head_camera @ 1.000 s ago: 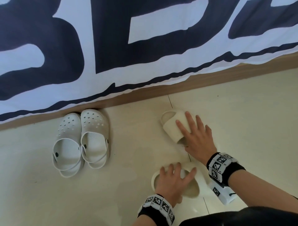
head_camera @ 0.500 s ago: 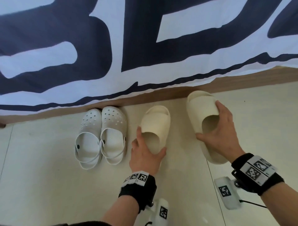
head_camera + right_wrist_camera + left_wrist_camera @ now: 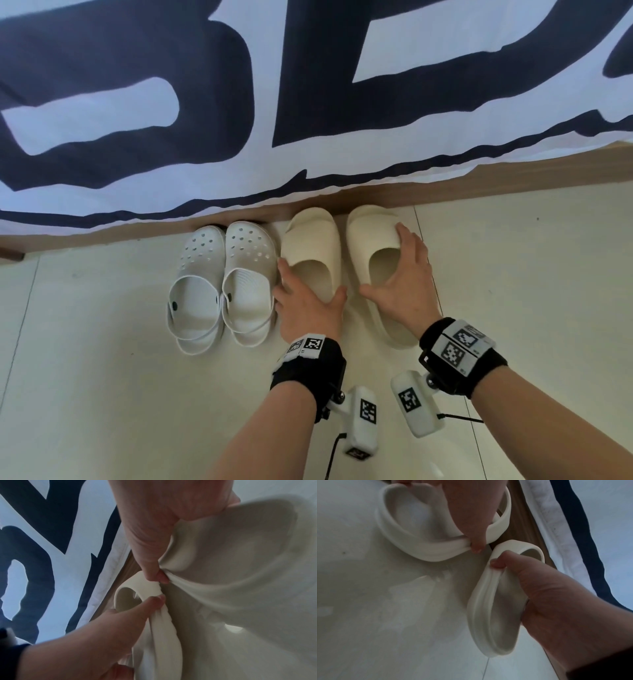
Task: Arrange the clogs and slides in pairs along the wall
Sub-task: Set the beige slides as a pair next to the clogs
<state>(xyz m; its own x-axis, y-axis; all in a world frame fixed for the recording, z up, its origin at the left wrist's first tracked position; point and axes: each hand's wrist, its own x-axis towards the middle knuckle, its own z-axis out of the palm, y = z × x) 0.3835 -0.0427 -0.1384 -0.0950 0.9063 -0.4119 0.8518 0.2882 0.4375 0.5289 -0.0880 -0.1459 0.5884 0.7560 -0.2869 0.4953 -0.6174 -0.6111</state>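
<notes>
Gripping one slide per hand, left hand [image 3: 308, 308] on left slide [image 3: 313, 246], right hand [image 3: 404, 287] on right slide [image 3: 371, 236], you've both toes-to-wall right of clogs [image 3: 222, 274]; close the gap.

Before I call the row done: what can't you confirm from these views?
- Heel of the left slide: head view, covered by the left hand.
- Whether shoe toes touch the baseboard: head view, banner overhangs.
- White clogs: absent from both wrist views.
- Right hand grip: blurred, right wrist view.
</notes>
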